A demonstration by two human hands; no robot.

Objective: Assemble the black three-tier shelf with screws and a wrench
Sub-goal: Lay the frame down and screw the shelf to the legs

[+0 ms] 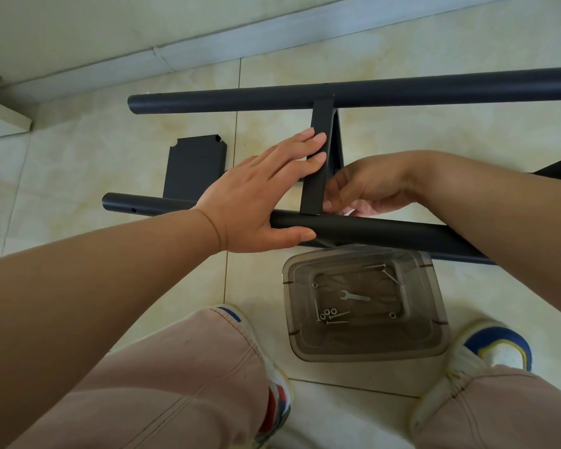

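Observation:
Two black tubes lie across the tiled floor, a far tube (pixel 240 99) and a near tube (pixel 386 231). A black shelf panel (pixel 319 137) stands on edge between them. My left hand (pixel 259 192) presses its straight fingers against the panel's left face, with the thumb lying along the near tube. My right hand (pixel 366 186) reaches in behind the panel's right side with fingers curled at the joint with the near tube; what they hold is hidden. Another black shelf panel (pixel 193 165) lies flat to the left.
A clear plastic bin (pixel 425 335) by my feet holds a small wrench (pixel 353 297), several screws (pixel 336 319) and nuts. My knees and shoes fill the bottom of the view. A wall skirting runs along the back.

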